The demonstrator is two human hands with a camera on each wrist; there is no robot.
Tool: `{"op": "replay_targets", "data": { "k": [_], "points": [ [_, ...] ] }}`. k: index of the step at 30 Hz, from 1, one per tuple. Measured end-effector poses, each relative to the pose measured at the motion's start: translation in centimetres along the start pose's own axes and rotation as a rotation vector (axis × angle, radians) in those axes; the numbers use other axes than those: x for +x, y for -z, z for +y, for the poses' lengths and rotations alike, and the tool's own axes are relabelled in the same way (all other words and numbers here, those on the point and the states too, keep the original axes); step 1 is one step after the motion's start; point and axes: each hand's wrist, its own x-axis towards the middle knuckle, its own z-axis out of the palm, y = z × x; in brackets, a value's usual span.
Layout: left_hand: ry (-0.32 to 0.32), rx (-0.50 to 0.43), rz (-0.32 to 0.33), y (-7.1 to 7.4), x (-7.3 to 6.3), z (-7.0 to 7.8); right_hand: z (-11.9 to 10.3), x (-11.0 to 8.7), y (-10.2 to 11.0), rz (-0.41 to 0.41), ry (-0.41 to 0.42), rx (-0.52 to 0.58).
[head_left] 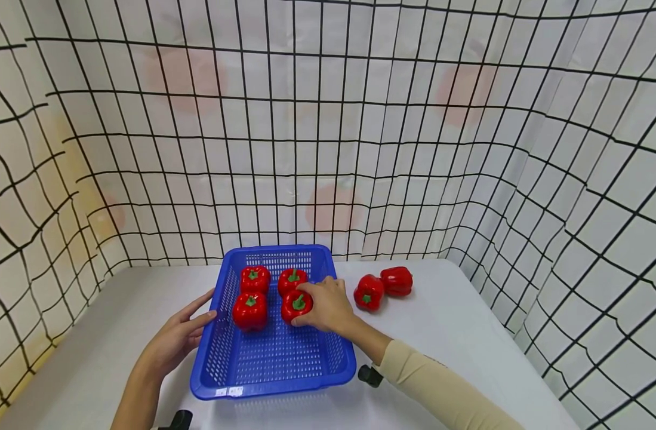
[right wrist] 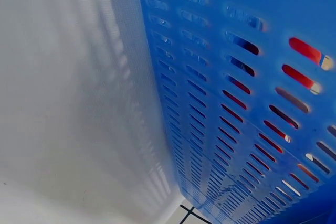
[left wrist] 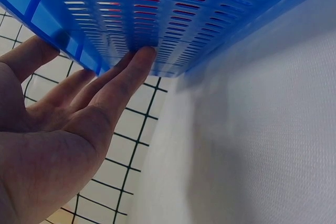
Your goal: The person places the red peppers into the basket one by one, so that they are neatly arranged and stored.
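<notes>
A blue perforated plastic basket [head_left: 276,379] holds several red bell peppers with green stems. My right hand [head_left: 328,304] reaches over the basket's right side and grips the front right bell pepper [head_left: 296,306], its fingers and thumb round it. Behind that one is another bell pepper [head_left: 291,280]. Two more, a rear bell pepper [head_left: 255,278] and a front bell pepper [head_left: 249,312], stand on the left side. My left hand [head_left: 176,335] touches the basket's left rim with thumb and fairly straight fingers. In the right wrist view, the basket wall [right wrist: 210,108] hides the right hand.
Two bell peppers lie on the white table [head_left: 440,358] right of the basket: one pepper [head_left: 369,292] with its stem facing forward, another pepper [head_left: 397,281] on its side. Black wire mesh [head_left: 322,143] over white sheeting encloses the table's back and sides.
</notes>
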Motion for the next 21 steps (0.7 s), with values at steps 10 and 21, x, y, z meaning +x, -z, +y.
{"op": "replay_targets", "data": {
  "k": [10, 21],
  "points": [
    [0.008, -0.001, 0.003, -0.06, -0.02, -0.03, 0.12, -0.05, -0.18, -0.015, -0.004, -0.030],
    [-0.004, 0.026, 0.005, -0.07, -0.03, 0.08, 0.13, 0.01, -0.20, -0.002, 0.001, -0.060]
  ]
}}
